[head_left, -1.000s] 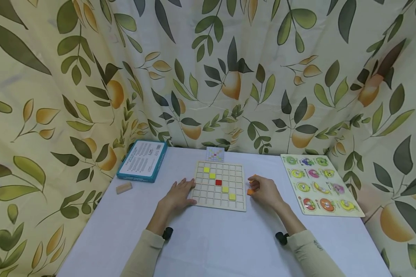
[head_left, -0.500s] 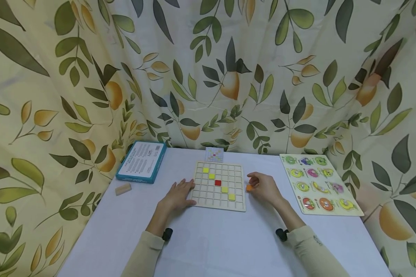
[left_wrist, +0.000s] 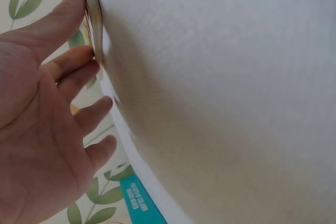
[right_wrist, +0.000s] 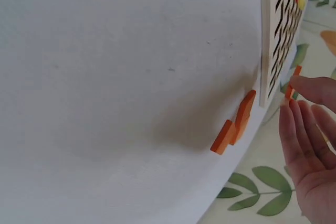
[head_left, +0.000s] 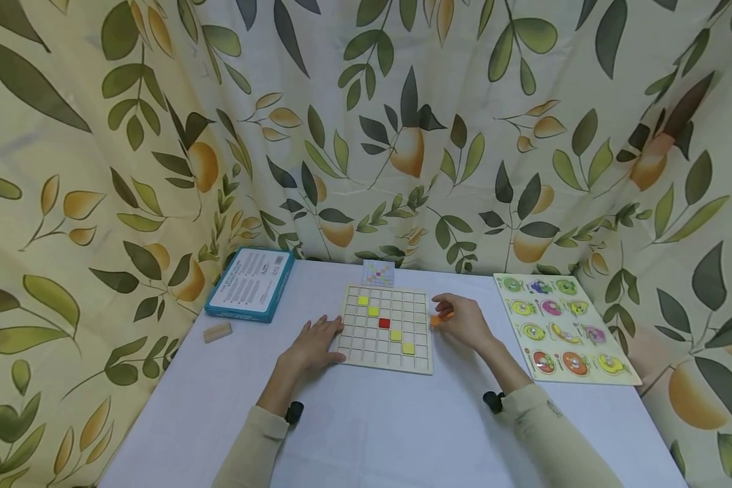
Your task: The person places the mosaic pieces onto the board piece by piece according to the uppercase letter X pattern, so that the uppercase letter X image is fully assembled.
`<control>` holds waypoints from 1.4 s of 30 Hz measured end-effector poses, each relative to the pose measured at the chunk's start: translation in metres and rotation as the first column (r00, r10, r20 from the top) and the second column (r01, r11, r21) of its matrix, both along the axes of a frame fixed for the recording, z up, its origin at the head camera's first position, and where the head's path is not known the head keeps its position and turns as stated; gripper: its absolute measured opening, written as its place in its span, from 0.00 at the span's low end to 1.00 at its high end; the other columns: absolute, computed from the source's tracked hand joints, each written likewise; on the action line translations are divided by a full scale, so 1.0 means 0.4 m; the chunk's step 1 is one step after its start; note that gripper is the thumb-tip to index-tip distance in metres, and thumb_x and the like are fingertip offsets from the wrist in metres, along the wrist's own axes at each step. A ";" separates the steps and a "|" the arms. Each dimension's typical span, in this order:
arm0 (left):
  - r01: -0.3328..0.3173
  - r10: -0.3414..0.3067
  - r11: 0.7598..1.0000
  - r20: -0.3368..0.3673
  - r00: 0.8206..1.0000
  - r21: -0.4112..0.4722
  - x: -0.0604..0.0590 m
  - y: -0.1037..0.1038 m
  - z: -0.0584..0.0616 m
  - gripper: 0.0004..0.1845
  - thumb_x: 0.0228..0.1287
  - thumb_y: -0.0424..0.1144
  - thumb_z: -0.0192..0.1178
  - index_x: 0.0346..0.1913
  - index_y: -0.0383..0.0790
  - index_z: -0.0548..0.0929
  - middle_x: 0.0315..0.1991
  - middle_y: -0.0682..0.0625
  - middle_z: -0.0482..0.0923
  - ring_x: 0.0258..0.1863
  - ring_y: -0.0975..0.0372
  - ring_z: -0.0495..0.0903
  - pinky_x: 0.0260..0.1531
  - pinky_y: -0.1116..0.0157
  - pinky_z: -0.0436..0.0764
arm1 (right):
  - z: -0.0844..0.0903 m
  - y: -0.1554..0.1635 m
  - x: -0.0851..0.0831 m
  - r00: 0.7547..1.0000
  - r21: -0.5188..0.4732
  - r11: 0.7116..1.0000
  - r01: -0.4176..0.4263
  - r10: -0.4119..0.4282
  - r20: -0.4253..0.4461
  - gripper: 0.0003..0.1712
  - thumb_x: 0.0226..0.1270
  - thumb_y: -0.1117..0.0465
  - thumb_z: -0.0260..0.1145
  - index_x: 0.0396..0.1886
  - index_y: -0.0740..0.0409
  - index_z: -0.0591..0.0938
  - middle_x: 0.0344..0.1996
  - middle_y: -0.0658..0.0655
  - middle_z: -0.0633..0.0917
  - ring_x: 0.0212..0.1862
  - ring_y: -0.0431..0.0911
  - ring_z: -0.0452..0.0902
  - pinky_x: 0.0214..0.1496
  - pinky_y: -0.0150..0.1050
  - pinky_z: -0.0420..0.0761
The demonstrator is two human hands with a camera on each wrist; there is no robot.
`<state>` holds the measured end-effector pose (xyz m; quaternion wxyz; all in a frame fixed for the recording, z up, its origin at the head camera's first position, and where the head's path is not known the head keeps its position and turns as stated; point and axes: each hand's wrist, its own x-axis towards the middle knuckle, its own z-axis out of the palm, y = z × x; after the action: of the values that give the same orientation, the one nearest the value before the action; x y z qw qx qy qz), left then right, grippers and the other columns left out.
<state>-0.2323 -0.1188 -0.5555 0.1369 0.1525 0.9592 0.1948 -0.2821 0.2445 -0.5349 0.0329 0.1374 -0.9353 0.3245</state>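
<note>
Right hand (head_left: 463, 324) pinches a small orange square tile (right_wrist: 292, 84) just beside the right edge of the square wooden grid board (head_left: 388, 327). Left hand (head_left: 314, 342) relaxed, flat on the counter (head_left: 372, 420), fingertips touching the board's left edge. Two more orange tiles (right_wrist: 234, 123) lie near the board.

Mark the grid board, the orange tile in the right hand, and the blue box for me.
grid board (head_left: 366, 337), head view, bare cells in its lower left.
orange tile (head_left: 437, 320), head view, the part showing at the fingertips.
blue box (head_left: 251, 282), head view, middle of its white printed face.
</note>
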 end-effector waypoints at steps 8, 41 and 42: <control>0.002 -0.002 1.000 -0.001 1.000 -0.006 -0.002 -0.004 -0.004 0.43 0.66 0.52 0.71 0.79 0.44 0.66 0.81 0.43 0.60 0.83 0.48 0.50 0.82 0.44 0.46 | 0.011 -0.028 -0.038 1.000 -0.040 0.999 -0.011 0.011 -0.005 0.32 0.50 0.77 0.76 0.59 0.66 0.83 0.43 0.62 0.89 0.45 0.54 0.87 0.48 0.50 0.89; 0.006 -0.007 1.000 -0.017 1.000 -0.025 -0.006 -0.001 -0.012 0.43 0.67 0.54 0.70 0.80 0.45 0.65 0.81 0.45 0.59 0.83 0.49 0.50 0.82 0.44 0.46 | -0.039 -0.121 -0.141 0.994 -0.061 0.997 -0.044 0.050 0.093 0.31 0.55 0.76 0.76 0.62 0.64 0.82 0.44 0.60 0.88 0.48 0.54 0.85 0.54 0.51 0.86; 0.008 -0.009 1.000 -0.019 1.000 -0.028 -0.006 -0.001 -0.013 0.43 0.67 0.54 0.70 0.80 0.45 0.65 0.82 0.45 0.59 0.83 0.49 0.50 0.82 0.45 0.46 | -0.040 -0.121 -0.142 0.994 -0.058 0.997 -0.043 0.049 0.094 0.31 0.55 0.76 0.76 0.61 0.64 0.82 0.44 0.60 0.88 0.48 0.53 0.85 0.54 0.51 0.86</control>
<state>-0.2346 -0.1192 -0.5605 0.1308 0.1564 0.9624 0.1795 -0.3390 0.1962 -0.5510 -0.0154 0.1423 -0.9229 0.3573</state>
